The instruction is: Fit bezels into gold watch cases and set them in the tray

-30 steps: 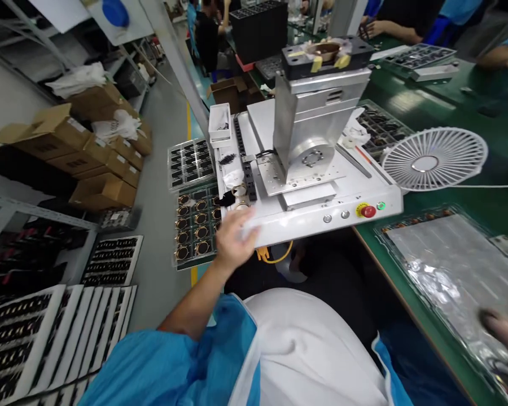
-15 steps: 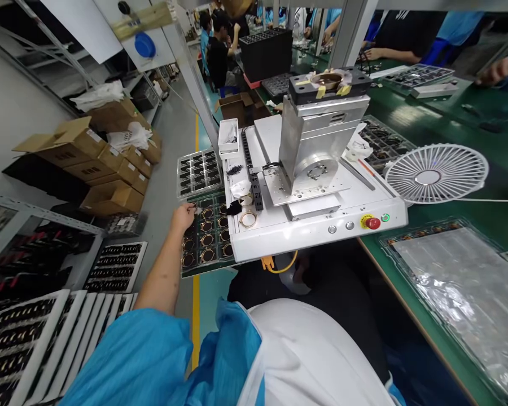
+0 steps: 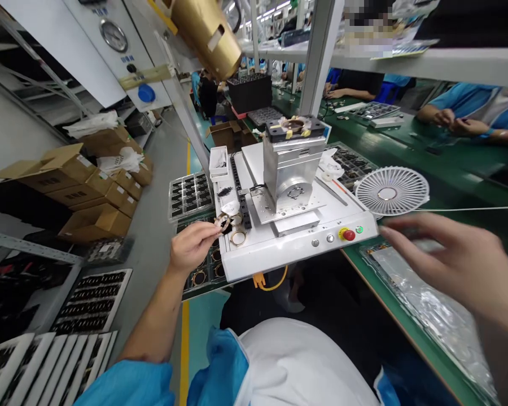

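fingers of your left hand (image 3: 192, 245) pinch a thin gold metal ring (image 3: 223, 222) above the white machine base's (image 3: 275, 254) left edge; slack fingertips could drop it. your right hand's (image 3: 452, 262) blurred grip, you cannot tell.

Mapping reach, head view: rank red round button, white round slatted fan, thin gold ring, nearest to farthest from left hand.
1. Gold ring: in the left hand.
2. Red button: front right of the white machine base.
3. White fan: farther right, past the base.
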`<state>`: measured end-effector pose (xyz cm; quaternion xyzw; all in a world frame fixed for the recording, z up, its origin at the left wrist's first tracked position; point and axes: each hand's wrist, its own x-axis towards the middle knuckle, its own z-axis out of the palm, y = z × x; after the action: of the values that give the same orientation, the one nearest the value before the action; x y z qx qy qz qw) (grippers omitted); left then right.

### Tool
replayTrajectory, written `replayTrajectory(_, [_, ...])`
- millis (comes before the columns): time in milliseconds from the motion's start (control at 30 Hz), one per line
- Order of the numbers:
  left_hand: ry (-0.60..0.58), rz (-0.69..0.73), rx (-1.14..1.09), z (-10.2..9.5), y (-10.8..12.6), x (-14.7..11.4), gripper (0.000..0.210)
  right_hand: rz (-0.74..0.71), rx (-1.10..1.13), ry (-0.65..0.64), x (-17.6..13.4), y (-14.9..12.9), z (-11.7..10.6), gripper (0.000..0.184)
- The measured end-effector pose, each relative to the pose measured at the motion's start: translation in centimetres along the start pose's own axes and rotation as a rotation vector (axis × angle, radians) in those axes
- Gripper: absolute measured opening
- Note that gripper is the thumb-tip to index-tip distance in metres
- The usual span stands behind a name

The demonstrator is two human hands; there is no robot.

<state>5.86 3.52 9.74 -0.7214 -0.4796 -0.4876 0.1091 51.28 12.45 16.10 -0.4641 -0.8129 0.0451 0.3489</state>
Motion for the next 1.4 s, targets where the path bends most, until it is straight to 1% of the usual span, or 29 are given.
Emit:
replayTrajectory(33, [0.004, 0.069, -0.004, 0.0, 1.1, 0.8, 0.013, -0.098, 0.074, 0.042, 2.8, -0.9, 1.0, 0.015])
replayTrajectory(67, [0.01, 0.109, 0.002, 0.0, 2.0, 1.5, 0.016, -0.2, 0.144, 0.066, 5.9, -1.9, 1.9, 0.016])
replayTrajectory(100, [0.013, 0.13, 0.009, -0.2, 2.7, 2.1, 0.019, -0.273, 0.202, 0.091, 9.1, -2.9, 2.6, 0.017])
replayTrajectory(167, [0.015, 0.151, 0.023, -0.6, 3.8, 3.0, 0.022, -0.398, 0.244, 0.11, 15.2, -4.7, 3.9, 0.02])
replayTrajectory(233, [0.015, 0.136, 0.041, -1.3, 4.4, 3.8, 0.022, -0.461, 0.266, 0.055, 20.3, -6.0, 4.7, 0.02])
replayTrajectory(267, [0.009, 0.123, 0.056, -1.7, 4.5, 4.3, 0.021, -0.47, 0.28, -0.01, 22.3, -6.5, 4.9, 0.02])
replayTrajectory(333, [-0.01, 0.101, 0.102, -2.5, 4.8, 5.5, 0.015, -0.454, 0.297, -0.19, 25.1, -6.9, 5.1, 0.017])
replayTrajectory(400, [-0.033, 0.101, 0.158, -2.8, 5.2, 7.3, 0.008, -0.436, 0.295, -0.341, 26.6, -7.1, 4.9, 0.015])
replayTrajectory(433, [-0.038, 0.103, 0.179, -2.8, 5.4, 8.4, 0.005, -0.435, 0.299, -0.374, 26.9, -7.1, 4.7, 0.016])
replayTrajectory(467, [-0.038, 0.1, 0.188, -2.6, 5.7, 9.6, 0.005, -0.435, 0.317, -0.371, 27.0, -7.1, 4.5, 0.017])
replayTrajectory(500, [-0.039, 0.091, 0.185, -2.1, 5.9, 11.0, 0.008, -0.429, 0.354, -0.337, 26.8, -7.1, 4.4, 0.018])
replayTrajectory(600, [-0.069, 0.028, 0.138, 0.4, 6.4, 15.7, 0.018, -0.353, 0.519, -0.161, 25.4, -6.9, 3.8, 0.02])
replayTrajectory(667, [-0.096, -0.021, 0.138, 2.6, 6.5, 19.3, 0.019, -0.295, 0.601, -0.064, 23.7, -6.6, 3.4, 0.02])
replayTrajectory(700, [-0.114, -0.039, 0.151, 3.9, 6.6, 21.1, 0.018, -0.277, 0.626, -0.038, 22.8, -6.4, 3.1, 0.019])
replayTrajectory(767, [-0.158, -0.078, 0.217, 6.2, 6.8, 24.5, 0.015, -0.261, 0.656, -0.022, 20.5, -6.0, 2.4, 0.021])
replayTrajectory(800, [-0.192, -0.102, 0.289, 7.3, 7.0, 25.9, 0.013, -0.258, 0.667, -0.024, 19.2, -5.7, 1.9, 0.022])
replayTrajectory(833, [-0.236, -0.129, 0.377, 8.2, 7.3, 27.2, 0.015, -0.253, 0.676, -0.026, 17.9, -5.4, 1.4, 0.024])
replayTrajectory(900, [-0.363, -0.171, 0.516, 9.4, 7.9, 29.1, 0.027, -0.229, 0.682, -0.032, 15.0, -4.6, 0.4, 0.029])
replayTrajectory(967, [-0.495, -0.196, 0.541, 9.6, 8.4, 30.2, 0.043, -0.172, 0.684, -0.034, 11.9, -3.4, -0.4, 0.032])
replayTrajectory(1033, [-0.589, -0.205, 0.487, 8.9, 8.5, 30.5, 0.054, -0.082, 0.7, -0.04, 8.4, -1.6, -0.6, 0.033])
replayTrajectory(1100, [-0.652, -0.178, 0.421, 7.8, 8.1, 30.3, 0.055, 0.035, 0.744, -0.048, 4.8, 0.4, 0.1, 0.035])
replayTrajectory(1167, [-0.694, -0.094, 0.329, 7.0, 7.3, 29.8, 0.042, 0.176, 0.793, -0.063, 1.3, 2.4, 1.6, 0.039])
replayTrajectory(1233, [-0.694, -0.029, 0.224, 6.7, 6.5, 29.3, 0.029, 0.32, 0.825, -0.097, -1.7, 3.9, 3.3, 0.044])
replayTrajectory(1267, [-0.681, -0.027, 0.185, 6.7, 6.2, 29.1, 0.027, 0.38, 0.831, -0.121, -2.9, 4.4, 4.2, 0.047])
replayTrajectory(1333, [-0.647, -0.072, 0.162, 7.1, 6.1, 28.7, 0.026, 0.456, 0.827, -0.172, -4.7, 5.0, 5.6, 0.052])
replayTrajectory(1400, [-0.611, -0.121, 0.191, 7.6, 6.3, 28.2, 0.026, 0.484, 0.816, -0.206, -5.8, 5.3, 6.5, 0.053])
